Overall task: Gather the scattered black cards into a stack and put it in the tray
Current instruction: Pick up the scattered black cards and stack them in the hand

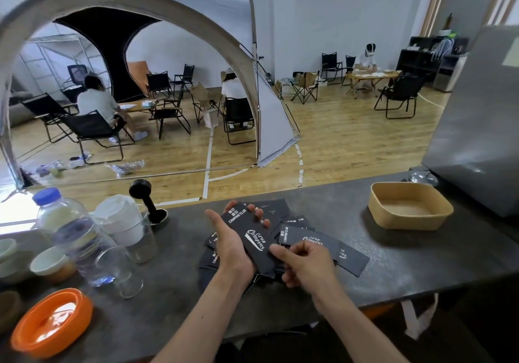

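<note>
My left hand (pixel 230 246) holds a small stack of black cards (pixel 251 236) with white "Camping Club" print, face up, above the dark counter. My right hand (pixel 304 261) pinches the near end of another black card (pixel 309 240) lying just right of the stack. Several more black cards (pixel 351 257) lie scattered on the counter beneath and around both hands, some hidden under my palms. The tan tray (pixel 379 211) stands empty at the counter's right, well apart from my hands.
Left of the cards stand a water bottle (pixel 70 233), a glass holding a white cup (pixel 123 222), another glass (pixel 118 272), small bowls (pixel 50 264), an orange lid (pixel 53 322) and a black tamper (pixel 146 198). A grey appliance (pixel 477 126) rises behind the tray.
</note>
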